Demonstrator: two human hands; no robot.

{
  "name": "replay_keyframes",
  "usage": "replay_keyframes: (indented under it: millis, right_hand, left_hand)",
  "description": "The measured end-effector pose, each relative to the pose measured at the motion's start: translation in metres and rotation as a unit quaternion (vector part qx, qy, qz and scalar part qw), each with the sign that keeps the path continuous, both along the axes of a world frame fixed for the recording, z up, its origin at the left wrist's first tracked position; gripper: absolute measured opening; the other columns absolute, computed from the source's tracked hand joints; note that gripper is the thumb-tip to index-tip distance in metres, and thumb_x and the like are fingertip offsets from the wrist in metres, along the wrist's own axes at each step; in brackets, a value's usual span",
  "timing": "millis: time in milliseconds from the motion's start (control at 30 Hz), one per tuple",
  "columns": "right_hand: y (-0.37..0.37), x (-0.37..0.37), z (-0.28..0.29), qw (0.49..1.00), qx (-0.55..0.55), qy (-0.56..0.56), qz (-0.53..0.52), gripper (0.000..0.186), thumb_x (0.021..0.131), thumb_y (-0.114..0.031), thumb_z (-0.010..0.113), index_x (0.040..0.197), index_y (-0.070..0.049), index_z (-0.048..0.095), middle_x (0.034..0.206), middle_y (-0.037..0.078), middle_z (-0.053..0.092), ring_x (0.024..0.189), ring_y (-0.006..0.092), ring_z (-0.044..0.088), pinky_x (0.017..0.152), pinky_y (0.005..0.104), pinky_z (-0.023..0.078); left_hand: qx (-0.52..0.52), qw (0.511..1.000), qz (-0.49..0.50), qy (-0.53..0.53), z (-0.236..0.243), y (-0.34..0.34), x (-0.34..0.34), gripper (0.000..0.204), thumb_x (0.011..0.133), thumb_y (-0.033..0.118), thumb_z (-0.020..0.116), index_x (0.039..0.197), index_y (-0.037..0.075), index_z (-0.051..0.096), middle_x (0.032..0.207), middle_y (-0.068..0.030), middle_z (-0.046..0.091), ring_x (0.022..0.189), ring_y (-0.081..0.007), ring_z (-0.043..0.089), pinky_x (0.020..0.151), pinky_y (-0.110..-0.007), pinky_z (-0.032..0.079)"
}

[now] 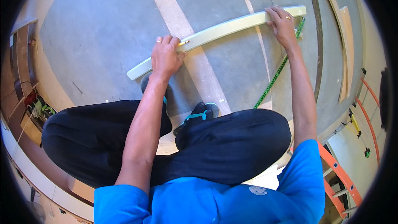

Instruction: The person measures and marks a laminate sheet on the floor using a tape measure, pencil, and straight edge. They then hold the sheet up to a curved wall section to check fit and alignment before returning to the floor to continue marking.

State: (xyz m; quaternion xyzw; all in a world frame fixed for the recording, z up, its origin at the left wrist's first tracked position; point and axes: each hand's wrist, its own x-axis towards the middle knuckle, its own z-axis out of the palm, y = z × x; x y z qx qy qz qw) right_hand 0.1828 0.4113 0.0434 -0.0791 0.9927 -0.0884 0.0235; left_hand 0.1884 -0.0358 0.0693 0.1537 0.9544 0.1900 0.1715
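Note:
A long, pale cream-green board (228, 28) lies slantwise across the grey floor sheet in front of my knees, its right end farther away. My left hand (166, 56) is closed around the board left of its middle, with a pencil (183, 43) sticking out from its fingers over the board. Near the right end, my right hand (283, 25) grips the board's edge, fingers over the top. A green measuring tape (271, 84) with dark markings stretches out under my right wrist, running from the board's right end back toward my right knee.
Light wood-coloured strips (207, 72) cross the grey surface (107, 25). A dark strip (318, 37) and a pale plank (346, 54) lie at the right. An orange ladder (342, 174) is at lower right. Brown shelving (23, 58) stands at the left. My sandalled foot (199, 112) is close to the board.

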Motion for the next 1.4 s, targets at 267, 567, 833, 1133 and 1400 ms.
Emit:
replay_keyframes:
  millis: [267,567,833,1133,1400]
  right_hand:
    - [-0.006,-0.009,-0.004,1.0,0.007,0.003,0.014,0.049,0.092,-0.011,0.073,0.138,-0.02,0.064,0.142,0.001,0.063,0.145,0.0244,0.049,0.118,0.0535,0.033]
    - [-0.004,-0.022,-0.004,1.0,0.028,0.001,0.003,0.047,0.093,-0.011,0.072,0.138,-0.021,0.064,0.143,0.001,0.062,0.145,0.0241,0.049,0.118,0.0543,0.032]
    - [-0.002,-0.029,-0.008,0.999,0.04,0.005,-0.004,0.048,0.093,-0.013,0.072,0.14,-0.022,0.063,0.144,0.001,0.062,0.145,0.0243,0.05,0.117,0.0564,0.033]
    - [-0.007,-0.03,-0.004,0.999,0.029,0.0,-0.015,0.048,0.093,-0.012,0.071,0.14,-0.02,0.063,0.145,0.004,0.062,0.145,0.0251,0.05,0.118,0.055,0.032]
    - [-0.007,-0.035,-0.005,0.999,0.035,0.005,-0.005,0.048,0.093,-0.012,0.071,0.14,-0.02,0.064,0.145,0.004,0.062,0.145,0.025,0.05,0.118,0.0546,0.032]
  left_hand:
    - [-0.005,1.0,-0.003,-0.017,0.003,0.001,0.01,0.038,0.078,0.02,0.086,0.11,0.005,0.071,0.108,-0.0137,0.066,0.106,-0.0359,0.058,0.093,-0.046,0.051]
    - [0.025,0.999,0.023,0.022,-0.004,0.003,0.003,0.041,0.076,0.018,0.087,0.112,0.006,0.072,0.111,-0.0128,0.066,0.107,-0.0358,0.059,0.095,-0.046,0.05]
    - [0.021,0.998,0.046,0.043,-0.013,0.004,-0.003,0.044,0.076,0.018,0.086,0.117,0.007,0.073,0.116,-0.0109,0.067,0.11,-0.0344,0.059,0.098,-0.046,0.048]
    - [0.031,0.997,0.054,0.043,-0.014,0.003,-0.002,0.047,0.075,0.018,0.088,0.119,0.007,0.074,0.119,-0.011,0.068,0.111,-0.034,0.059,0.099,-0.046,0.047]
    - [0.031,0.997,0.049,0.043,-0.014,0.001,-0.003,0.046,0.077,0.018,0.087,0.12,0.007,0.073,0.119,-0.0104,0.068,0.111,-0.033,0.059,0.099,-0.045,0.047]
